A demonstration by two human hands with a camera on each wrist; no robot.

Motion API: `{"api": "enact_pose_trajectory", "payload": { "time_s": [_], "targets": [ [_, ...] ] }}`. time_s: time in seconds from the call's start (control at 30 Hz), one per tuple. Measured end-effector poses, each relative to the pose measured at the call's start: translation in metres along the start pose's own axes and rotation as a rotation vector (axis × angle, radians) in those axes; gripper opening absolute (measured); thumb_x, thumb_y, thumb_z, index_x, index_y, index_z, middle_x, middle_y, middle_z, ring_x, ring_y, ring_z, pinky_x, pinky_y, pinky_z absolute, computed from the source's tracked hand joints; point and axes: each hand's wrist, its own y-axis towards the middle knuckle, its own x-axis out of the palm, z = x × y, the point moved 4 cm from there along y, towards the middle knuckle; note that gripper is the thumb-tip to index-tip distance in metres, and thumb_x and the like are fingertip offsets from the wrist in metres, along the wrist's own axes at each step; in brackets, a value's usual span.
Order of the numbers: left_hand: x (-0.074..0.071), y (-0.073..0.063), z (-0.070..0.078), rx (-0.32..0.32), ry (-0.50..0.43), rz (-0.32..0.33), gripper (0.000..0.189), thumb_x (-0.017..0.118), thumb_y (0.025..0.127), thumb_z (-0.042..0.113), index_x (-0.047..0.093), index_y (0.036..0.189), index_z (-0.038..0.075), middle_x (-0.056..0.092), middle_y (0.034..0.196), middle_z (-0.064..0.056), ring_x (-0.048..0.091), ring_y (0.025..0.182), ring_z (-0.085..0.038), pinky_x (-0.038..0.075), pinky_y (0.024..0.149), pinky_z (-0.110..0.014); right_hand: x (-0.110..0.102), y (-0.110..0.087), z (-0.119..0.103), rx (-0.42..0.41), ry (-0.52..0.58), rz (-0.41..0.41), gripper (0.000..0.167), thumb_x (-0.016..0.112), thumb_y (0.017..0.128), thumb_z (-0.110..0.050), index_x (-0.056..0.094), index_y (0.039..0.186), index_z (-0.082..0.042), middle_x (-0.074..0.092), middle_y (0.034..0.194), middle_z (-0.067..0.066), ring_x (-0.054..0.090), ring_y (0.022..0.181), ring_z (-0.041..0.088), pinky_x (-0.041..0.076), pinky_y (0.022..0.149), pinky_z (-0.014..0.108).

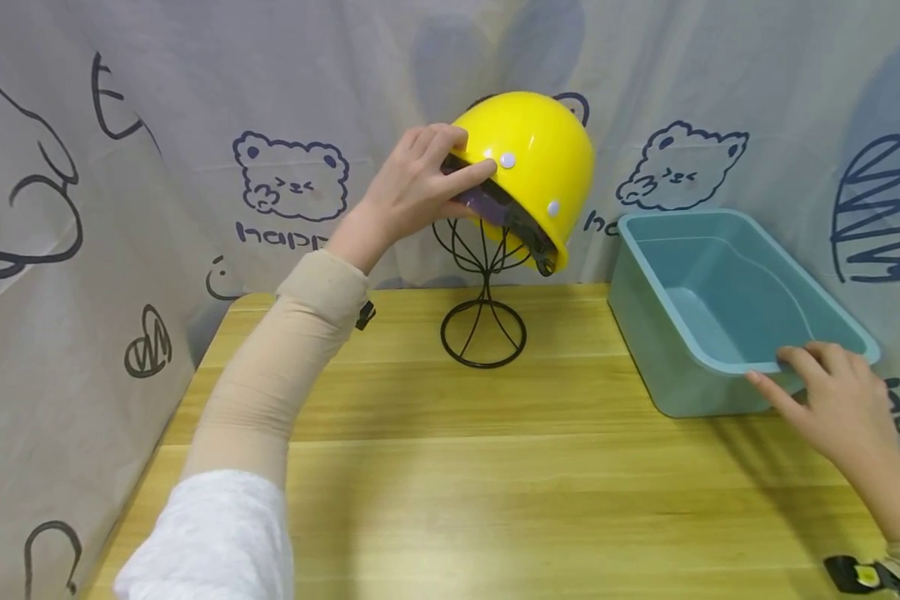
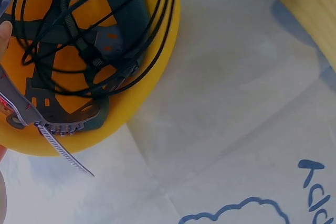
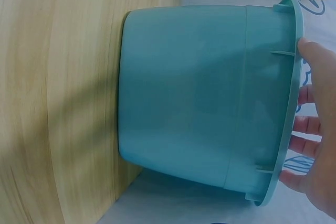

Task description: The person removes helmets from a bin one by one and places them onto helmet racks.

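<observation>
A yellow hard hat [image 1: 536,158] is tilted at the top of a black wire stand [image 1: 484,283], its open underside facing left and down. My left hand [image 1: 427,179] grips the brim at its left side, with the thumb on the outer shell. In the left wrist view, the hat's dark inner harness [image 2: 47,32] shows behind the stand's wires, and a toothed grey strap end [image 2: 65,151] hangs past the brim. My right hand [image 1: 840,400] holds the near rim of a teal plastic bin [image 1: 645,333], fingers over the edge and thumb at the outer side.
The wooden table [image 1: 450,483] stretches toward me in front of the stand. A pale cloth curtain [image 1: 390,67] with drawn bears and lettering hangs close behind and on the left. The bin stands upright at the table's right side; its visible inside holds nothing.
</observation>
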Motion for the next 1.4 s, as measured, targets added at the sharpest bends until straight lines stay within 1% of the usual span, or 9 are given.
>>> {"api": "enact_pose_trajectory", "payload": {
  "time_s": [0.2,0.53,0.7,0.83,0.9,1.0,1.1,1.3,1.4],
  "targets": [
    [0.006,-0.016,0.014,0.014,-0.004,0.021,0.052,0.072,0.082,0.05,0.048,0.122,0.028,0.049,0.115,-0.016,0.049,0.104,-0.034,0.047,0.087,-0.047,0.001,0.001,-0.001,0.002,-0.008,-0.014,0.06,0.059,0.093,-0.051,0.055,0.113,0.006,0.044,0.118,0.033,0.04,0.109,0.056,0.034,0.092,0.072],
    [0.015,-0.038,0.023,-0.049,-0.015,0.07,0.058,0.079,0.075,0.05,0.048,0.12,0.029,0.042,0.112,-0.014,0.044,0.102,-0.033,0.045,0.086,-0.049,0.004,0.0,-0.001,0.007,-0.012,-0.024,0.061,0.057,0.094,-0.052,0.055,0.114,0.006,0.044,0.117,0.034,0.04,0.108,0.056,0.034,0.091,0.071],
    [0.019,-0.046,0.027,-0.07,-0.029,0.116,0.058,0.082,0.075,0.045,0.046,0.118,0.029,0.04,0.112,-0.013,0.043,0.103,-0.033,0.044,0.088,-0.049,0.004,0.0,0.0,0.002,-0.012,-0.006,0.059,0.058,0.094,-0.049,0.055,0.114,0.006,0.044,0.117,0.034,0.04,0.108,0.056,0.035,0.091,0.07],
    [0.022,-0.057,0.031,-0.09,-0.02,0.157,0.062,0.082,0.076,0.04,0.04,0.121,0.03,0.037,0.113,-0.013,0.041,0.105,-0.032,0.044,0.09,-0.05,0.005,-0.001,-0.001,0.002,-0.013,-0.005,0.059,0.058,0.094,-0.049,0.055,0.114,0.006,0.044,0.117,0.034,0.04,0.108,0.056,0.035,0.091,0.07],
    [0.023,-0.063,0.033,-0.089,-0.01,0.159,0.063,0.08,0.078,0.039,0.038,0.124,0.031,0.036,0.114,-0.014,0.04,0.106,-0.032,0.044,0.093,-0.05,0.006,-0.001,-0.001,0.0,-0.011,0.0,0.059,0.058,0.094,-0.049,0.055,0.113,0.006,0.044,0.117,0.034,0.041,0.108,0.056,0.035,0.091,0.07],
    [0.022,-0.07,0.034,-0.073,0.001,0.132,0.069,0.082,0.076,0.039,0.038,0.128,0.032,0.036,0.115,-0.015,0.04,0.107,-0.034,0.044,0.095,-0.051,0.006,-0.002,-0.001,-0.008,-0.006,0.011,0.059,0.058,0.094,-0.05,0.055,0.113,0.006,0.045,0.117,0.034,0.041,0.108,0.056,0.035,0.092,0.07],
    [0.019,-0.077,0.034,-0.054,-0.008,0.076,0.072,0.082,0.076,0.04,0.039,0.133,0.032,0.038,0.115,-0.016,0.04,0.108,-0.034,0.044,0.095,-0.05,0.005,-0.002,0.0,-0.013,-0.006,0.024,0.058,0.059,0.093,-0.049,0.056,0.112,0.006,0.046,0.115,0.034,0.042,0.107,0.056,0.036,0.091,0.07],
    [0.013,-0.093,0.035,-0.022,-0.095,-0.012,0.057,0.075,0.084,0.035,0.05,0.135,0.029,0.043,0.117,-0.017,0.043,0.109,-0.033,0.048,0.092,-0.046,0.002,-0.001,0.002,-0.039,-0.018,0.055,0.057,0.061,0.092,-0.047,0.058,0.11,0.006,0.048,0.112,0.034,0.045,0.103,0.056,0.038,0.087,0.069],
    [0.009,-0.099,0.037,-0.015,-0.119,-0.051,0.056,0.073,0.085,0.034,0.052,0.137,0.027,0.046,0.119,-0.018,0.046,0.111,-0.034,0.05,0.093,-0.045,0.001,-0.001,0.001,-0.049,-0.013,0.062,0.056,0.062,0.092,-0.046,0.058,0.11,0.007,0.048,0.112,0.034,0.044,0.103,0.056,0.038,0.087,0.069]
  ]
}}
